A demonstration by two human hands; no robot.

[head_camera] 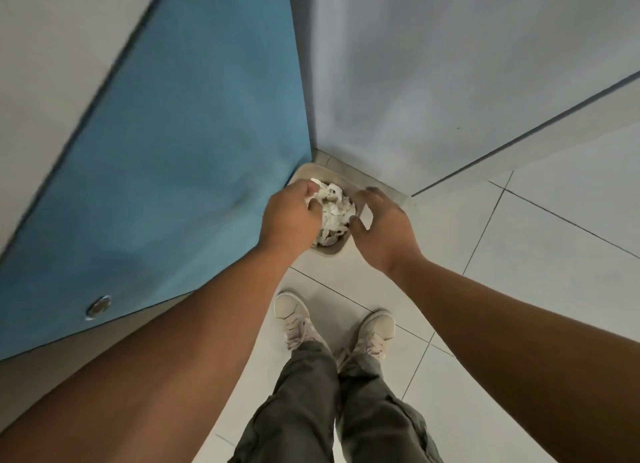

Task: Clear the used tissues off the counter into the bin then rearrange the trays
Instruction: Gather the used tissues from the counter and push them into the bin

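We see both arms reaching down over the bin (328, 250), at 12 o'clock from the shoes (375, 326). The left hand (289, 217), at its 9 o'clock, curls round crumpled tissues (334, 213) heaped inside; the right hand (384, 227), at 3 o'clock, pinches a white scrap (366, 217) (thumb against fingers).

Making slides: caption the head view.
The left hand and right hand hold crumpled tissues over the beige floor bin.
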